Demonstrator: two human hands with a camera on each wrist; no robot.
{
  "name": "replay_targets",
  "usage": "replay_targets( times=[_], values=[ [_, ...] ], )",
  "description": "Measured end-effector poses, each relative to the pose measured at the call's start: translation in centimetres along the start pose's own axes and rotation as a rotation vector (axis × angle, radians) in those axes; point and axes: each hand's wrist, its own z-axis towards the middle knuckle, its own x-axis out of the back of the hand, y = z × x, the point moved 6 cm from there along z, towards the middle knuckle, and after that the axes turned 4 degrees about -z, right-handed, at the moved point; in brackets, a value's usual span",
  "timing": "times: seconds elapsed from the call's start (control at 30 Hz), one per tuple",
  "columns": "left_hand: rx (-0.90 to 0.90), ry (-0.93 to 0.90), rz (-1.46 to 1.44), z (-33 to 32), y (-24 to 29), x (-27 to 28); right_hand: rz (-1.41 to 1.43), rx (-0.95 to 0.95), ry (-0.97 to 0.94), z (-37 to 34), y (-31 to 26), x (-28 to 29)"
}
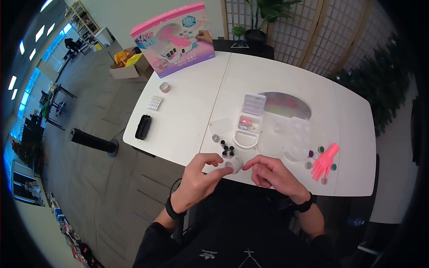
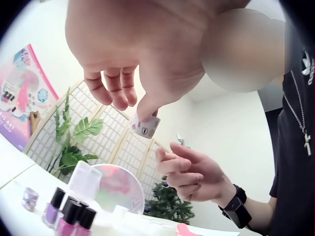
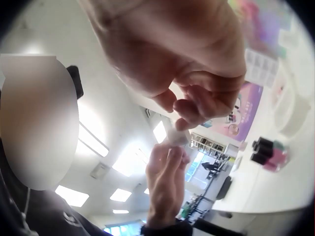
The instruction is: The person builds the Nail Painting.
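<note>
We pinch a small whitish printed cylinder (image 1: 237, 163) between the left hand's (image 1: 199, 176) thumb and fingers, above the near edge of a white table (image 1: 187, 116). Our right hand (image 1: 273, 175) sits just beside it, fingers loosely curled; we cannot tell whether the index finger touches it. Beyond, we see clustered black-capped polish bottles (image 2: 72, 219), a white plastic tray (image 1: 272, 147) and a bright pink model hand (image 1: 325, 161).

Passing room lies left of the tray (image 1: 274, 127), over the counter (image 1: 185, 123) between the black case (image 1: 143, 127) and the polish bottles (image 1: 231, 149). The left hand (image 1: 199, 179), right hand (image 1: 277, 175) and container (image 1: 236, 164) block the tray's near side; the pink model hand (image 1: 325, 161) crowds its right, the upright mirror (image 1: 288, 104) its back.
</note>
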Motion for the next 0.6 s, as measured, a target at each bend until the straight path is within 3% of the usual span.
replay_targets(
  times=[0.17,0.37,0.6],
  values=[
    [-0.178,-0.087,0.038,0.7,2.6,-1.2,0.136,-0.06,-0.006,-0.6,2.8,1.4],
    [-0.239,-0.145,0.002,1.1,3.0,-2.5,0.256,-0.083,0.015,-1.6,2.5,1.4],
    [-0.073,-0.225,-0.072,1.8,2.2,-4.2,0.317,-0.032,0.085,-2.0,4.0,2.1]
  ],
)
